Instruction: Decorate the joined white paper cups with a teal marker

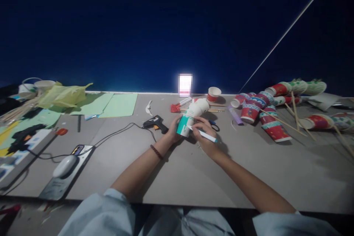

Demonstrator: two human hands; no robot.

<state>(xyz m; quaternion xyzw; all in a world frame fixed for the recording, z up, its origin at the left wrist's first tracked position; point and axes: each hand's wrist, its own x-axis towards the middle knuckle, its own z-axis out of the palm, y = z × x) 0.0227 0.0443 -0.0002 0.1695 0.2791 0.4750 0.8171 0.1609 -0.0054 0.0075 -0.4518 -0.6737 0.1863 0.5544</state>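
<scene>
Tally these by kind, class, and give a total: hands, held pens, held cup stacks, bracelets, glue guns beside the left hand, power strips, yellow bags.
Left hand and right hand: 2
Held pen: 1
Held cup stack: 1
Bracelet: 1
Glue gun: 1
Power strip: 1
Yellow bag: 1
Total: 8

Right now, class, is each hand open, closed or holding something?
Left hand: closed, holding the teal-and-white cup.
Right hand: closed, holding a white pen.
</scene>
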